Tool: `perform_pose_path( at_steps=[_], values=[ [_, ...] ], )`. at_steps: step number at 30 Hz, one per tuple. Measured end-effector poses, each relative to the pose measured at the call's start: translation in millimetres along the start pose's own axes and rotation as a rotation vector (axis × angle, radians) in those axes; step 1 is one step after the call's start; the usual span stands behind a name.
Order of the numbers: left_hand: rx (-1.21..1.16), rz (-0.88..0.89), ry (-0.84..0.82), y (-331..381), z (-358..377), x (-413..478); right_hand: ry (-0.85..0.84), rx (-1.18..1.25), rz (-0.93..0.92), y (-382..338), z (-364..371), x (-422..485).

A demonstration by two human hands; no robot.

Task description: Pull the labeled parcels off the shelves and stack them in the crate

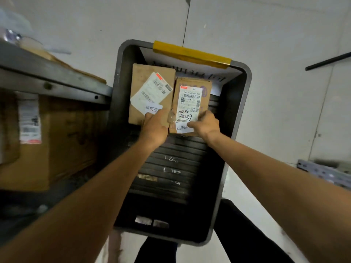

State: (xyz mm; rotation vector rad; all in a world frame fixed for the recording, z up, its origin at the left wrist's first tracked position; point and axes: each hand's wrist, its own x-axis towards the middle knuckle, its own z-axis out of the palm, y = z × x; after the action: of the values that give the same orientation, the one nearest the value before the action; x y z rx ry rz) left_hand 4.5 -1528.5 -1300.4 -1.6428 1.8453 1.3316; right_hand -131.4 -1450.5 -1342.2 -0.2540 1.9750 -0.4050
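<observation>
parcels side by side at the far end of the crate (237,111), both hands on the right one
on the left, a labeled box (57,139) sits below the shelf (57,80), not yet pulled. in the crate the left parcel (150,80) lies flat, label up, against the far wall, likely to leave floor space for more. the left hand (154,128) curls its fingers at the seam between the 2 parcels, apparently round the left edge of the right parcel (190,88); the right hand (206,123) grips its near right corner. held from both sides, it looks to be squared snug against its neighbour.
</observation>
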Motion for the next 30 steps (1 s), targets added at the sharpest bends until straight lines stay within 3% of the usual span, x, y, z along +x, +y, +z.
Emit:
perform_pose_path(
  at_steps=[6,9,16,24,30],
  values=[
    [0.119,-0.045,0.015,48.5,-54.2,-56.8,-0.111,-0.454,-0.276,-90.6,-55.4,-87.1],
    [0.188,0.016,0.050,101.2,-96.3,-94.1,-0.173,-0.668,-0.390,-137.2,-103.6,-143.2],
    [0.344,0.097,0.059,243.1,-226.8,-226.0,-0.141,-1.016,-0.513,-245.5,-228.3,-303.0],
    [0.415,0.236,0.310,375.2,-390.9,-405.9,0.071,-1.138,-0.733,-398.3,-361.3,-505.9],
    [0.361,0.326,0.532,412.1,-449.6,-494.9,0.139,-1.193,-0.900,-443.7,-392.1,-601.6]
  ],
)
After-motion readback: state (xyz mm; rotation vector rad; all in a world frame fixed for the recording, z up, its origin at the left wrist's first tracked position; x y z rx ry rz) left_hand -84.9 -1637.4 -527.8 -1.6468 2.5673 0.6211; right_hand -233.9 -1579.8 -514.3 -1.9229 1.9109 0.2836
